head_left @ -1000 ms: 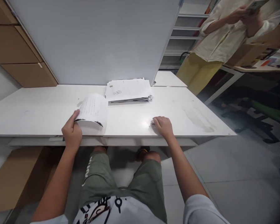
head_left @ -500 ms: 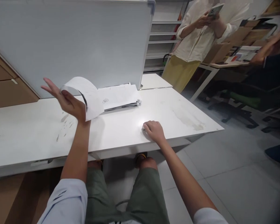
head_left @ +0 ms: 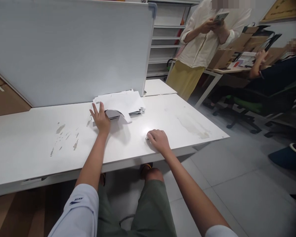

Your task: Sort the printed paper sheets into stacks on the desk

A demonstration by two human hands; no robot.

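My left hand is at the front left of a stack of papers on the white table. It pinches the edge of a white sheet of paper, its other fingers spread upward. The sheet bows up from the stack, and its right corner droops toward the tabletop. My right hand rests near the table's front edge, fingers curled over a small shiny object. Most of that object is hidden under the hand, so its kind does not show.
A whiteboard stands behind the papers, with a cardboard box at its left. The white table has scuffed patches. Beyond it, one person stands with a phone; another person sits at the right.
My left hand has come down and to the right, from holding the curled sheet in the air to the stack's front edge. My right hand stays in place. The view has shifted slightly.
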